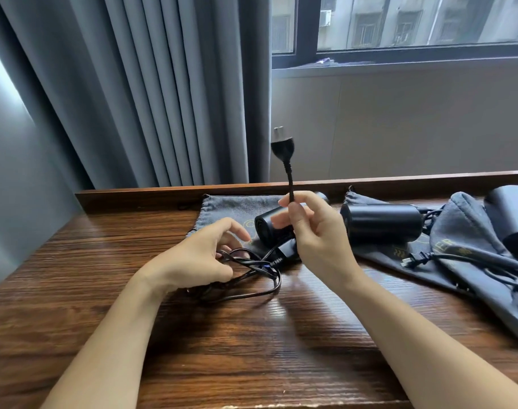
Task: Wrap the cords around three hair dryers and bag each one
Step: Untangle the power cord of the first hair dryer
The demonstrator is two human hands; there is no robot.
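Three black hair dryers lie along the back of the wooden table. The left dryer rests on a grey drawstring bag. My right hand pinches its cord just below the plug, which stands upright in the air. My left hand hovers over the loose coil of cord on the table, fingers spread, touching the loops. The middle dryer and the right dryer lie on other grey bags with their cords tangled beside them.
A second plug lies on the grey fabric at the right. A raised wooden ledge borders the table's back. Grey curtains hang behind on the left, and a window sits above a beige wall.
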